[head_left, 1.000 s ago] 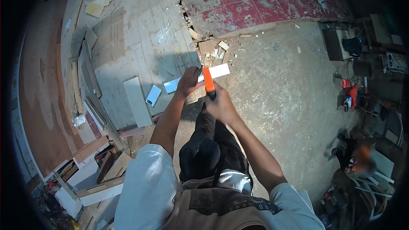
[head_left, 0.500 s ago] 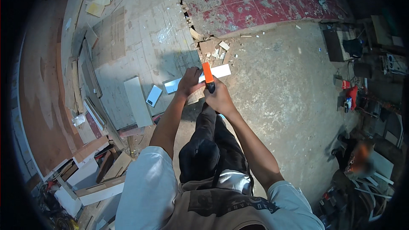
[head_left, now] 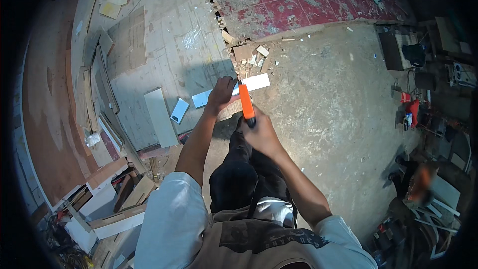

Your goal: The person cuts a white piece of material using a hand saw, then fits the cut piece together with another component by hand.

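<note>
Grey is the table (head_left: 167, 62) at eleven o'clock. Across its edge, at twelve, lies the white strip (head_left: 258, 81), narrow, smooth, apparently whole, so the work seems unfinished. The left hand (head_left: 221, 94) covers it, how tightly I cannot tell; the right hand (head_left: 261, 132) clasps the orange tool (head_left: 247, 102).

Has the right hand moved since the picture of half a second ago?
Yes: judged against the phone, the right hand, holding the orange-handled tool, has moved back, downward in the picture.
</note>
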The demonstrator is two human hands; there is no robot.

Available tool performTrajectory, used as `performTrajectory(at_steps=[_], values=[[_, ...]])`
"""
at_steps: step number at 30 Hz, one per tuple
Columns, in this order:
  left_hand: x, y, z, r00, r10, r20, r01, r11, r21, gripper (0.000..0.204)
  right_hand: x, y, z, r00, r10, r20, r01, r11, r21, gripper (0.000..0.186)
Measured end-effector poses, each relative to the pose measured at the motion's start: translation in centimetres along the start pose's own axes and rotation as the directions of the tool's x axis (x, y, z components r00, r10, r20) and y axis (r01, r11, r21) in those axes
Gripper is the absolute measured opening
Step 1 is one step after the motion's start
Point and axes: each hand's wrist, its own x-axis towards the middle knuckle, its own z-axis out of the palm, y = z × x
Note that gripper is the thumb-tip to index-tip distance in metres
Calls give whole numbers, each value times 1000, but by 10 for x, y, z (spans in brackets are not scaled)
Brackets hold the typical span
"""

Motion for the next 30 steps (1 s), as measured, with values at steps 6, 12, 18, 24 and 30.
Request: performTrajectory(at_steps=[6,12,18,24,30], values=[[14,7,0,997,-60,-46,55,992,-116,65,7,13,-6,1000,2,-21,-3,999,-46,22],[-1,-3,4,998,-55,6,55,998,9,64,17,5,5,999,-32,35,30,998,57,24],[10,9,-6,994,-100,-32,95,987,-131,61,-11,17,-2,997,-67,-28,70,991,113,25],[15,11,-11,995,-98,-23,94,986,-135,59,21,19,-3,997,81,9,-81,997,2,22],[12,12,-7,992,-120,-25,116,986,-120,59,-29,1,-8,998,-63,10,62,995,72,45]])
